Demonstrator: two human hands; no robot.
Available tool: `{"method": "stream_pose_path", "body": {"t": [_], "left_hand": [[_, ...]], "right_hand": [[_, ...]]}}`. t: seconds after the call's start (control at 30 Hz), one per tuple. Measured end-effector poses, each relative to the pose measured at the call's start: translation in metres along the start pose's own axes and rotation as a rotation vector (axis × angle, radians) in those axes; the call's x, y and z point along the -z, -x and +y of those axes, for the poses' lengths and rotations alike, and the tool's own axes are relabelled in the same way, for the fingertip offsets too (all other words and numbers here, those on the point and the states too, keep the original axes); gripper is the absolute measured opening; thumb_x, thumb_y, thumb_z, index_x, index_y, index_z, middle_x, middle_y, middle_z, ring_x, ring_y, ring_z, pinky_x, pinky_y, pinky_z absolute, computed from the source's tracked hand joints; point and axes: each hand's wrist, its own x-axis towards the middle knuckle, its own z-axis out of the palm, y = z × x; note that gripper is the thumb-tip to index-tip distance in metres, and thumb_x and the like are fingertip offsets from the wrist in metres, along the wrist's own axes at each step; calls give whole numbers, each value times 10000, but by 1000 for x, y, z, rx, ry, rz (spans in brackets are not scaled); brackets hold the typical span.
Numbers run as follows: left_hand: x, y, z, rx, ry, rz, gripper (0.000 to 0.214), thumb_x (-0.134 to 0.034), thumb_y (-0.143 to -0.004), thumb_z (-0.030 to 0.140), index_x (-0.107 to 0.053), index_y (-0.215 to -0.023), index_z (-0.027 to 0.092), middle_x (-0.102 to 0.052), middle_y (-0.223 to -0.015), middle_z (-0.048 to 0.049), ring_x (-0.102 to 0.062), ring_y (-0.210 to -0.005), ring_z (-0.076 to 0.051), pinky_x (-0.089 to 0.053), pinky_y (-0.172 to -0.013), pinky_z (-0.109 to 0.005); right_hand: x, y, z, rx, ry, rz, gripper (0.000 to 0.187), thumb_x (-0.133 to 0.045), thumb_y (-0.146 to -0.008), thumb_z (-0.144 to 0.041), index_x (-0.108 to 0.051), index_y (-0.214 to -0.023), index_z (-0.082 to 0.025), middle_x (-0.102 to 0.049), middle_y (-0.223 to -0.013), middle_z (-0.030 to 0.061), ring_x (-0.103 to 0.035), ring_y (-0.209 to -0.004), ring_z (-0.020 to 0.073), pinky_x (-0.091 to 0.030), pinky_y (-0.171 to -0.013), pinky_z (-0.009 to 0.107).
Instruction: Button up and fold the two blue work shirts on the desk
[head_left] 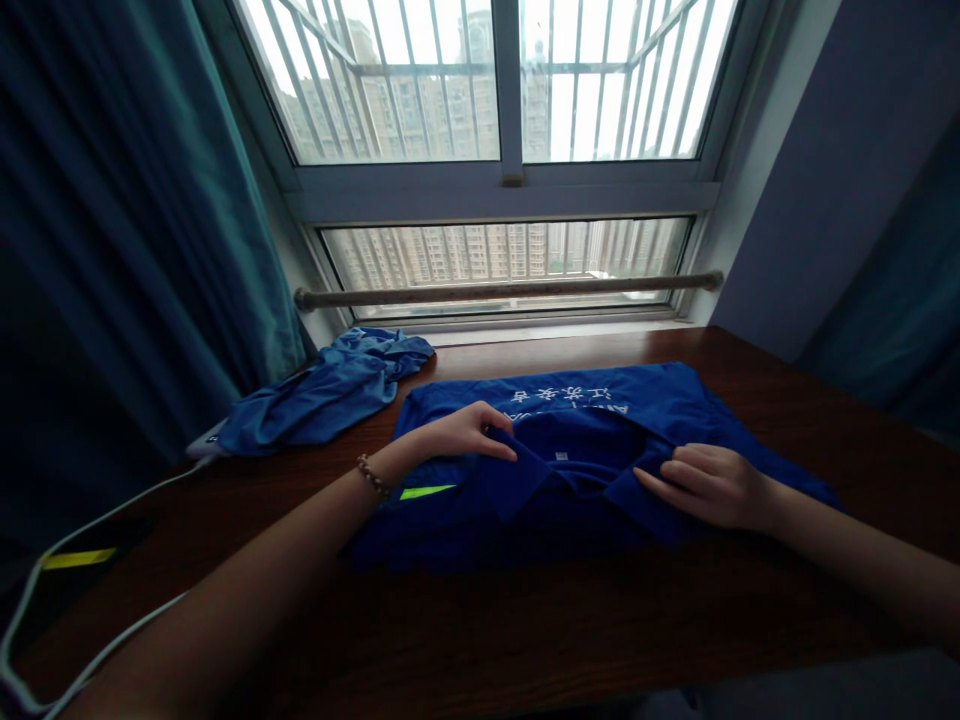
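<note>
A blue collared shirt (pixel 480 520) lies spread on the wooden table, its collar towards me. White printed characters show on its far part, and a bright yellow-green stripe (pixel 427 492) is at its left. My left hand (pixel 472 432), with a beaded bracelet at the wrist, pinches the left side of the collar. On the opposite side, my right hand (pixel 701 482) has its fingers closed on the right collar edge. Between the hands the neck opening gapes, with a small white label (pixel 561 456) inside. The fabric nearest me is in deep shadow.
A crumpled lighter blue cloth (pixel 330 390) lies at the table's back left, partly over a white power strip (pixel 206 440). A white cable (pixel 112 505) runs down the left side. Behind the table (pixel 570 640) are a horizontal rail (pixel 510 293) and a barred window; curtains hang at both sides.
</note>
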Motion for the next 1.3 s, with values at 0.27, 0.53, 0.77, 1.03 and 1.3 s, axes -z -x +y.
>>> {"method": "stream_pose_path", "body": {"t": [0.27, 0.53, 0.77, 1.03, 1.3], "left_hand": [[-13, 11, 21, -205, -105, 23, 245, -646, -733, 349, -563, -679, 125, -489, -672, 14, -467, -686, -117, -367, -637, -231], [-17, 25, 52, -342, -358, 11, 191, -657, -734, 313, -566, -683, 153, -528, -693, 0, -469, -735, -132, -355, -746, -272], [-28, 41, 50, -282, -579, -17, 207, -652, -740, 307, -539, -631, 172, -536, -711, 8, -475, -760, -138, -334, -803, -290], [-54, 50, 57, -305, -796, 40, 150, -561, -794, 256, -499, -686, 172, -523, -774, -20, -457, -789, -161, -344, -816, -331], [-72, 49, 67, -395, -864, 55, 169, -515, -822, 262, -477, -683, 174, -512, -781, -21, -442, -770, -153, -337, -835, -343]], "right_hand": [[25, -14, 11, -236, -630, -239, 330, -456, -751, -138, -567, -1059, -175, -568, -1027, 83, -504, -949, 200, -399, -832, 362], [23, -54, 7, -81, -479, -391, 347, -669, -681, -343, -541, -941, -150, -600, -831, 47, -517, -791, 191, -371, -758, 335], [13, -32, -12, 33, -104, -153, 185, -406, -842, -83, -471, -693, -172, -487, -602, 4, -401, -539, 125, -221, -514, 279], [30, -44, -48, 51, -467, -331, 66, -502, -789, -195, -477, -729, -184, -517, -688, 3, -437, -602, 137, -302, -538, 282], [33, -49, -22, -852, -203, -251, 170, -528, -752, -243, -523, -884, -135, -544, -816, 106, -530, -755, 234, -412, -651, 341]]}}
